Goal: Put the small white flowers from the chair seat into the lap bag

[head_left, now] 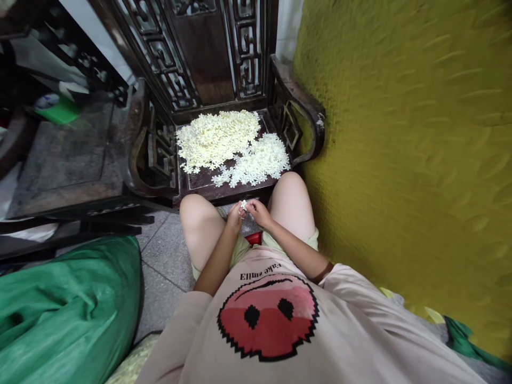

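Close together above my lap, my left hand (235, 217) and my right hand (260, 213) meet at a small white five-petalled flower (244, 204). The fingers of my left hand are closed around it from below and the left. From the right, my right fingertips pinch at its edge; the exact grip is too small to make out. Just beyond my knees, a heap of creamy-yellow flowers (218, 136) and a whiter pile of flowers (262, 160) lie side by side on the seat of a dark carved wooden chair (192, 183).
A textured yellow sheet (400, 133) stands close on my right. To the left are a dark wooden table (68, 154) with a green box (58, 108) on it, and a large green sack (80, 304) on the tiled floor (166, 256). The chair's arms flank the flowers.
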Tool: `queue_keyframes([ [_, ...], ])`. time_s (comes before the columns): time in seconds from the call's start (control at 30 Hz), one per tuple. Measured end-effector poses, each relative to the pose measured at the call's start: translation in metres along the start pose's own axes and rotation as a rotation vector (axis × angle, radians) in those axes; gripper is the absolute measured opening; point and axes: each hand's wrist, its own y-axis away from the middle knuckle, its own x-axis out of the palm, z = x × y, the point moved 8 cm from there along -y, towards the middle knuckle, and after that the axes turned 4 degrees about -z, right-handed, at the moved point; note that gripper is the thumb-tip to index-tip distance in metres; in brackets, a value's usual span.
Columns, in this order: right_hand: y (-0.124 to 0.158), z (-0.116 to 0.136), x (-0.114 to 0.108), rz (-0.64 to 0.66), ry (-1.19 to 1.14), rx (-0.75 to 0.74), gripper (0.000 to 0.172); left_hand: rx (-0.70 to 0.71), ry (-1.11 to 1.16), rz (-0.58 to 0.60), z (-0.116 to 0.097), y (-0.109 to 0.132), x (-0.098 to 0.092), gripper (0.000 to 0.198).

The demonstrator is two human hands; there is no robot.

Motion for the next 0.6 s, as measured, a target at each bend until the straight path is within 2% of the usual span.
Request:
queue_keyframes([
  [0.23,0.0065,0.0047,0.0105,0.129,0.039,-0.020,0.020,0.075,-0.022,0.011,0.0015,0.0002,0.0012,0.036],
  [0.43,0.0057,0.0003,0.0038,0.061,0.132,-0.004,0.020,0.068,-0.072,0.009,0.0083,-0.0016,0.0000,0.032],
  [0.6,0.0038,-0.0011,0.0024,0.037,0.073,0.009,0.015,0.040,-0.025,0.014,0.0053,-0.0025,-0.0010,0.031],
])
